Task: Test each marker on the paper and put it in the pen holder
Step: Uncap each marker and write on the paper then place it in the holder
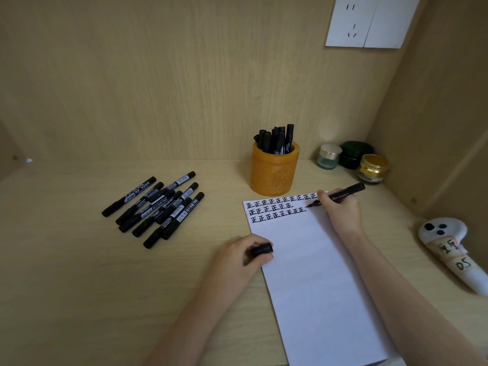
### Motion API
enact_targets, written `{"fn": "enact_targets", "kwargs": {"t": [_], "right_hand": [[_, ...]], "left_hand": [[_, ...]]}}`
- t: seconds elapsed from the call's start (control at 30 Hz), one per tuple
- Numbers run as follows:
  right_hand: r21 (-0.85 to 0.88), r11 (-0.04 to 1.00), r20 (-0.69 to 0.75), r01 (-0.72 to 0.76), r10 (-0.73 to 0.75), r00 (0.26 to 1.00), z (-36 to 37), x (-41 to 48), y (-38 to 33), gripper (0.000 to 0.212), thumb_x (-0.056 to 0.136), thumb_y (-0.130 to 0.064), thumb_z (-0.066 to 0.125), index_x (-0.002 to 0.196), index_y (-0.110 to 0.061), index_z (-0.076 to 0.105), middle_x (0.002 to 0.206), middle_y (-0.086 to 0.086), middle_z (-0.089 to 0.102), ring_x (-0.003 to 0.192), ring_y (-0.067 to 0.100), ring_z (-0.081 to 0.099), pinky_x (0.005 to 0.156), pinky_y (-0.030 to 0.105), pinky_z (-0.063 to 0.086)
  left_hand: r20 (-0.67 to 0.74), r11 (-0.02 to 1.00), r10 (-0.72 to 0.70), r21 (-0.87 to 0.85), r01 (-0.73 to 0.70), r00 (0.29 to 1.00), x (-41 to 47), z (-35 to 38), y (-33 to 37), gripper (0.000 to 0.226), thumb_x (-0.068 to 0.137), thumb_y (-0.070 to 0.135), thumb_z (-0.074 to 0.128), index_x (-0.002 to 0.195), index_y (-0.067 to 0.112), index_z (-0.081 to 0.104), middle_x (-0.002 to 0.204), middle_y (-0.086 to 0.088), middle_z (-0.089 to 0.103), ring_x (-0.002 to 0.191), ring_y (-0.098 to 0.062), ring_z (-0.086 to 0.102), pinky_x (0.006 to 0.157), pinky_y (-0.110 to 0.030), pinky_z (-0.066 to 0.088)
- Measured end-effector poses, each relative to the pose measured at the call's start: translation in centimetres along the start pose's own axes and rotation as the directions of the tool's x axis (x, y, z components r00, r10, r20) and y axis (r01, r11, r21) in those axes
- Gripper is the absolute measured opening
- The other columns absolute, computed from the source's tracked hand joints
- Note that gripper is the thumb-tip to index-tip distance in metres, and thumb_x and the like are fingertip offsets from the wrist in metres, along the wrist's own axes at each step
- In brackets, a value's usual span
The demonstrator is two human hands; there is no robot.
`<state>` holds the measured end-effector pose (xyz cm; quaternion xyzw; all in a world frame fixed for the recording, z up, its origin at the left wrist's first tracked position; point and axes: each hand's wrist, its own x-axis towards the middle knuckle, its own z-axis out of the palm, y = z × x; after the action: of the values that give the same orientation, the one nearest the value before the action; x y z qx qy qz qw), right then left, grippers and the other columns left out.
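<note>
Holding a black marker (340,196) in its curled fingers, the right hand (340,210) has the tip down by the rows of black marks at the top of the paper (317,273). The left hand (237,253) pinches the black cap (261,250) at the paper's left edge, apart from the right hand. The orange pen holder (274,173) stands just above the paper, full of markers. More markers (155,207) lie piled at middle left.

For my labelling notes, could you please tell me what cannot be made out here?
Head view:
Black markers standing in the orange cylindrical pen holder: lower parts hidden by its wall, count unclear.
Label print on the loose black markers: too small.
White paper sheet: near left corner cut off by the bottom edge.
</note>
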<state>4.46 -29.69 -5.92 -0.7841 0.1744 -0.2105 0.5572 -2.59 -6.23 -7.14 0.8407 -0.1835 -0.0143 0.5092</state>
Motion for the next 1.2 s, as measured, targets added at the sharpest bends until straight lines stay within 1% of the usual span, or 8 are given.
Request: {"fn": "enact_targets", "kwargs": {"t": [0.17,0.3,0.47,0.63,0.73,0.93,1.1,1.2], "right_hand": [[0.001,1.0,-0.007,-0.011,0.011,1.0,-0.05,-0.01,-0.02,0.022,0.09,-0.015,0.061,0.068,-0.017,0.059,0.067,-0.004,0.059,0.063,0.005,0.052,0.051,0.011,0.038],[0.004,1.0,-0.008,0.0,0.0,1.0,-0.02,-0.03,-0.01,0.024,0.089,-0.013,0.06,0.066,-0.017,0.058,0.065,-0.004,0.057,0.062,0.005,0.051,0.048,0.007,0.036],[0.005,1.0,-0.026,-0.005,0.005,1.0,-0.04,0.12,0.1,0.018,0.09,-0.017,0.062,0.073,-0.01,0.062,0.066,-0.001,0.058,0.061,0.006,0.051,0.05,0.011,0.037],[-0.011,1.0,-0.028,0.011,-0.012,1.0,0.02,0.15,0.16,0.023,0.09,-0.017,0.061,0.067,-0.013,0.06,0.065,-0.001,0.058,0.062,0.008,0.051,0.045,0.006,0.035],[-0.014,1.0,-0.031,0.019,-0.02,0.999,0.0,0.12,0.13,0.026,0.091,-0.016,0.06,0.065,-0.015,0.058,0.066,-0.002,0.059,0.062,0.006,0.051,0.048,0.007,0.036],[0.017,1.0,-0.023,0.02,-0.02,1.0,-0.03,0.03,0.06,0.021,0.091,-0.017,0.061,0.07,-0.012,0.061,0.067,-0.002,0.06,0.063,0.006,0.052,0.049,0.006,0.037],[0.029,1.0,0.019,0.006,-0.007,1.0,0.03,-0.03,0.04,0.019,0.09,-0.02,0.063,0.076,-0.008,0.065,0.07,-0.002,0.062,0.066,0.006,0.054,0.059,0.02,0.039],[0.025,1.0,0.028,0.011,-0.012,1.0,0.08,-0.06,0.01,0.018,0.09,-0.02,0.063,0.077,-0.008,0.065,0.071,-0.002,0.063,0.067,0.007,0.055,0.059,0.019,0.039]], "left_hand": [[0.002,1.0,-0.011,-0.007,0.011,1.0,0.03,0.05,-0.25,0.013,0.083,0.025,0.068,0.095,0.03,0.068,0.096,0.012,0.068,0.07,0.011,0.052,0.063,-0.007,0.033],[-0.001,1.0,-0.009,0.0,0.009,1.0,0.01,0.02,-0.21,0.014,0.083,0.025,0.068,0.096,0.029,0.068,0.095,0.011,0.068,0.064,0.013,0.048,0.06,-0.006,0.033],[-0.001,1.0,-0.017,0.006,0.017,1.0,0.09,0.08,-0.44,0.014,0.082,0.027,0.068,0.095,0.032,0.067,0.096,0.013,0.068,0.077,0.009,0.054,0.067,-0.008,0.034],[-0.007,1.0,0.001,0.011,-0.001,1.0,0.05,0.04,-0.2,0.014,0.083,0.024,0.068,0.096,0.028,0.068,0.095,0.011,0.068,0.062,0.014,0.048,0.059,-0.007,0.032],[-0.004,1.0,-0.003,-0.002,0.003,1.0,0.12,0.14,-0.33,0.014,0.082,0.025,0.068,0.096,0.029,0.068,0.095,0.012,0.069,0.066,0.012,0.05,0.063,-0.01,0.034],[-0.008,1.0,-0.024,-0.011,0.024,1.0,0.27,0.27,-0.79,0.014,0.082,0.026,0.069,0.095,0.031,0.068,0.096,0.012,0.069,0.091,-0.001,0.06,0.083,-0.023,0.047],[-0.005,1.0,-0.015,-0.001,0.015,1.0,0.23,0.22,-0.65,0.014,0.082,0.027,0.068,0.096,0.031,0.068,0.097,0.013,0.068,0.081,0.006,0.056,0.072,-0.015,0.04],[-0.007,1.0,-0.019,-0.015,0.019,1.0,0.28,0.25,-0.68,0.014,0.082,0.027,0.069,0.096,0.031,0.068,0.097,0.013,0.068,0.091,0.003,0.059,0.081,-0.021,0.046]]}}
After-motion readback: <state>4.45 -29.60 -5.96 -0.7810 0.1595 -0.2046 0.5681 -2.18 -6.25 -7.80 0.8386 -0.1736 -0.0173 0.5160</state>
